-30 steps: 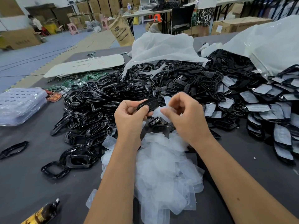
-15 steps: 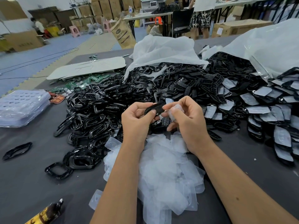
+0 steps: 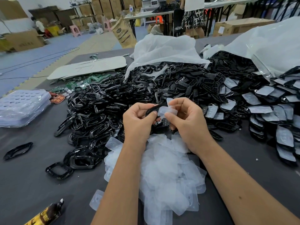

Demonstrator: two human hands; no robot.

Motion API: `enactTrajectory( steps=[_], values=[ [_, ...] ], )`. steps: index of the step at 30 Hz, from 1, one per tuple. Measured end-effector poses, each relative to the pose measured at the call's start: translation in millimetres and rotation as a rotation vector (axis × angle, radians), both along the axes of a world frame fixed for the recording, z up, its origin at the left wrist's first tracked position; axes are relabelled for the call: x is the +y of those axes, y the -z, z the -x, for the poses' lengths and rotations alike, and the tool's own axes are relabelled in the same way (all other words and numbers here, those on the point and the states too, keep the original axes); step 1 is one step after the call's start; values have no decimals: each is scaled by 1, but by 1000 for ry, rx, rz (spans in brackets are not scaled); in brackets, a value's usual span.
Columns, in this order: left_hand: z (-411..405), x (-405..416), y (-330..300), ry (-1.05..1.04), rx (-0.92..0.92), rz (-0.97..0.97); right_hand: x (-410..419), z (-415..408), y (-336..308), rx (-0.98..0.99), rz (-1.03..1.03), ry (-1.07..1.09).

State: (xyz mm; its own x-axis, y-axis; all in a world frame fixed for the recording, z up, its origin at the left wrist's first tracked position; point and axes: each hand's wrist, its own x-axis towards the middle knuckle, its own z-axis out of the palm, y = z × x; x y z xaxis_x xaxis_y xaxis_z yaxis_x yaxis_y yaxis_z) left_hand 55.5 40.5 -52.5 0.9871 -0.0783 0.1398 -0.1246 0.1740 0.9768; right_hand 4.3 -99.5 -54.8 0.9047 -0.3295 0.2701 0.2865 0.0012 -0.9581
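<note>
Fitting seems to be the step in hand: a black shell (image 3: 152, 109) is gripped in the curled fingers of the left hand (image 3: 138, 122), and a translucent pad (image 3: 168, 112) is pinched against it by the right hand (image 3: 188, 122), above the heap of clear pads (image 3: 162, 169). Next, the pad must probably be aligned and pressed flat; both wrists are angled inward.

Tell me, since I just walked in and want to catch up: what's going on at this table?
A person works at a dark grey table. The left hand holds a small black plastic frame while the right hand pinches a translucent white flexible pad against it. A heap of loose clear pads lies below the wrists, a pile of glossy black frames spreads to the left, and black pieces fitted with pads lie on the right.
</note>
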Motion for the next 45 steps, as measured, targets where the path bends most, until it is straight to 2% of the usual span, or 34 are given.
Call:
enactTrajectory(
  steps=[9,22,27,34,45],
  values=[
    [2,-1,-1,-23,3,-43,-1,-4,2,37,-128,-67],
    [5,-1,-3,-42,21,-70,-4,-7,0,43,-203,-40],
    [4,0,-1,-10,23,-48,-3,-6,1,15,-215,39],
    [2,1,-1,74,1,-39,-2,-6,4,-61,-126,35],
    [2,1,-4,91,70,1,1,-6,6,5,-14,162]
  ],
)
